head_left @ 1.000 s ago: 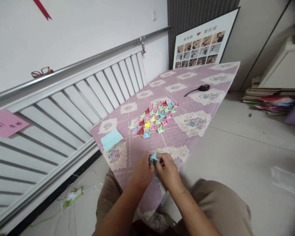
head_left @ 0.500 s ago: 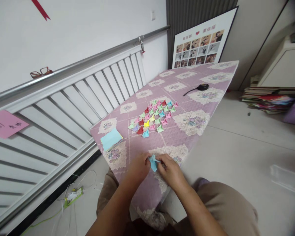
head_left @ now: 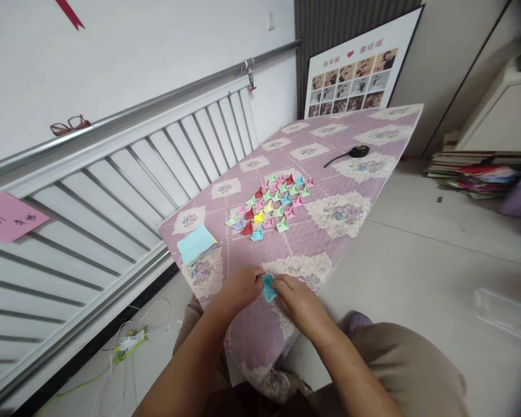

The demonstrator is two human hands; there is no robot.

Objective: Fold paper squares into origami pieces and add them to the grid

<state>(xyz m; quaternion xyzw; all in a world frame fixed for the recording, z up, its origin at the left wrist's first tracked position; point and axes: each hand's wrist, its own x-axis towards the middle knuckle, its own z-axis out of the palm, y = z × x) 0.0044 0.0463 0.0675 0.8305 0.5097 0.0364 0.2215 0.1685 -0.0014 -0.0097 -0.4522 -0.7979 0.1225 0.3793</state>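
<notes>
A small piece of folded light-blue paper (head_left: 268, 288) is held over the near end of the table. My left hand (head_left: 246, 285) pinches its left edge, and my right hand (head_left: 293, 292) grips the right edge. Fingers of both hands are closed on it, and the fingertips partly cover its sides. Beyond the hands, several folded paper pieces (head_left: 259, 218) in red, pink, green, yellow and blue stand in rows on the cloth. To the left lies a stack of paper sheets (head_left: 197, 244) with a light-blue sheet on top.
The table wears a purple floral cloth (head_left: 260, 336). A black round object with a strap (head_left: 358, 152) lies at its far right. A white radiator (head_left: 125, 185) runs along the left, with a power strip (head_left: 131, 344) on the floor below. Knees are under the table's near end.
The blue paper, which had a raised flap between the hands, now looks flatter and more compact. My right hand has closed in on its right edge.
</notes>
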